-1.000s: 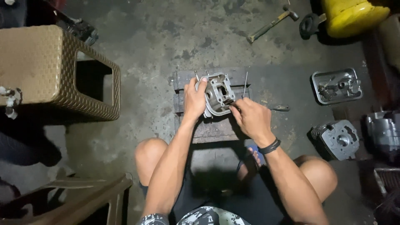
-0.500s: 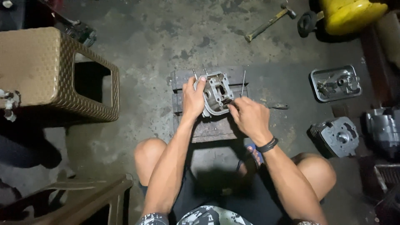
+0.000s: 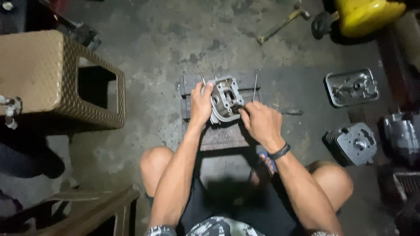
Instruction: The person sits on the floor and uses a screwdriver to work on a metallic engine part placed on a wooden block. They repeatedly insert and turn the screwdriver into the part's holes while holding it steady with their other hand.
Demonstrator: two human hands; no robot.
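Two hands are on one grey metal engine head [image 3: 225, 98], which sits on a dark wooden block [image 3: 218, 131] on the concrete floor between the person's knees. The left hand [image 3: 201, 102] wraps its fingers round the head's left edge, gripping it steady. The right hand [image 3: 261, 123] has its fingers pinched together at the head's right side, on something small, though in this dim light I cannot tell what. Three thin metal rods [image 3: 254, 87] stand up around the head. To the right lie one shallow metal cover [image 3: 352, 87] and one finned cylinder [image 3: 352, 142]. One hammer [image 3: 282, 25] lies further up, one yellow container [image 3: 367, 15] sits top right, and one woven brown stool [image 3: 57, 78] stands at left.
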